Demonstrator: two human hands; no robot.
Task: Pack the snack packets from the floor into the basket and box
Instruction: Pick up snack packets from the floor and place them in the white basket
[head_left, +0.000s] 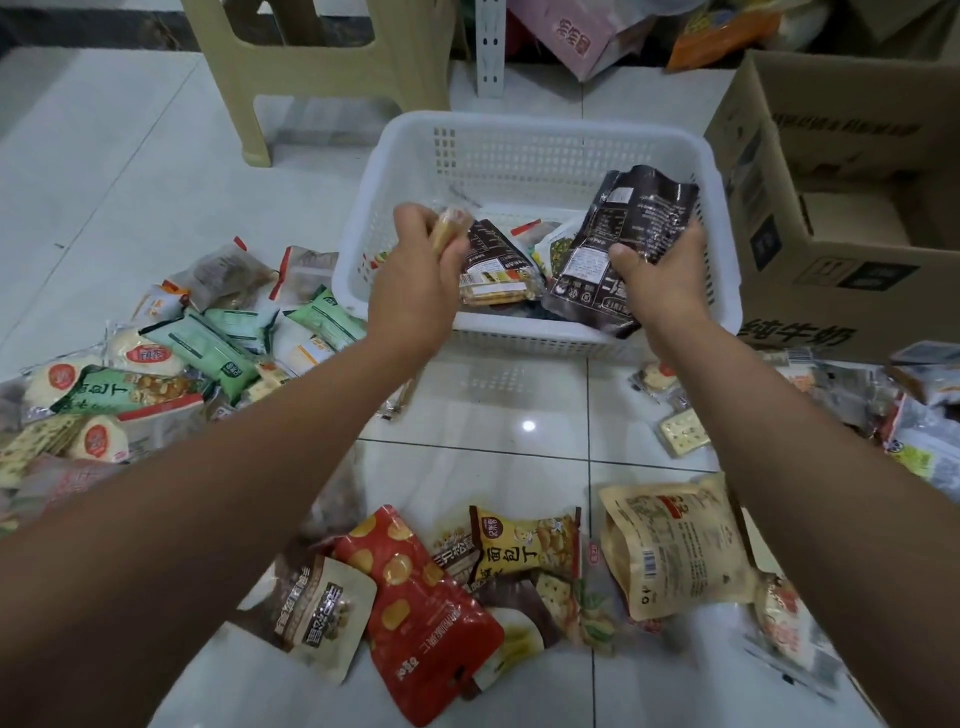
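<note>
Over the white basket (519, 123), the left hand (415, 283) curls its fingers round a small clear packet (451, 226) and the right hand (665, 283) clamps a dark pouch (639, 223); let go this high near the right rim, the pouch could slide out onto the floor (493, 400)

The room is brightly and evenly lit from overhead; a lamp shows as a small white glare spot (528, 426) on the glossy floor tiles (130, 171), which also faintly mirror the white basket (519, 132). Shadows are soft and short. The wide lens bows the edges and stretches the forearms (208, 509). The packets (789, 649) at the lower right are smeared with blur, and the far top strip looks dimmer.
</note>
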